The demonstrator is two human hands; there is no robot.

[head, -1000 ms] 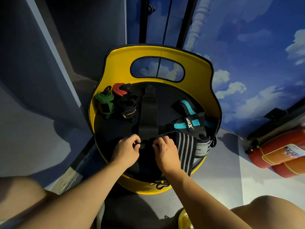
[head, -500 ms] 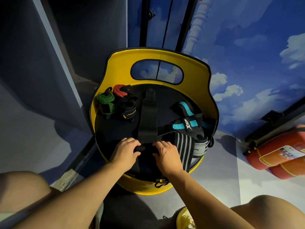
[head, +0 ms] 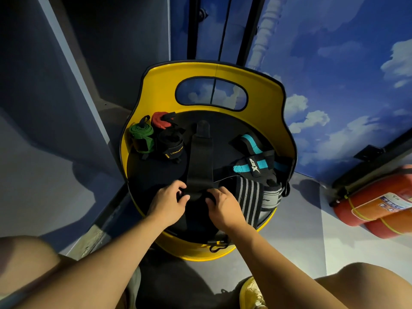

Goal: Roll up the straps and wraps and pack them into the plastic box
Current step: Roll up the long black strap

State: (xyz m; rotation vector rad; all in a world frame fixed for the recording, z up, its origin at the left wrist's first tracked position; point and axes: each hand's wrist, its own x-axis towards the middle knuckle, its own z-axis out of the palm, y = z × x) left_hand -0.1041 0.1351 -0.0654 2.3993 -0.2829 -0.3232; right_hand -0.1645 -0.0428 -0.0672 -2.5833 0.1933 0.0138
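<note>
A long black strap (head: 200, 157) lies lengthwise down the black seat of a yellow chair (head: 223, 72). Its near end is rolled into a small coil, which my left hand (head: 169, 200) and my right hand (head: 221, 206) grip from either side. Three rolled wraps stand at the seat's back left: a green one (head: 141, 137), a red one (head: 161, 120) and a black one (head: 171, 145). Unrolled on the right lie a black and teal wrap (head: 252, 161) and a grey striped wrap (head: 249, 195). No plastic box is in view.
Two red fire extinguishers (head: 379, 204) lie on the floor at the right. A wall painted with clouds stands behind the chair, a dark wall at the left. My knees frame the bottom corners, and a yellow shoe (head: 252, 295) shows below.
The coil at the strap's near end has grown a little as both hands turned it away from me; the flat length of strap is slightly shorter.
</note>
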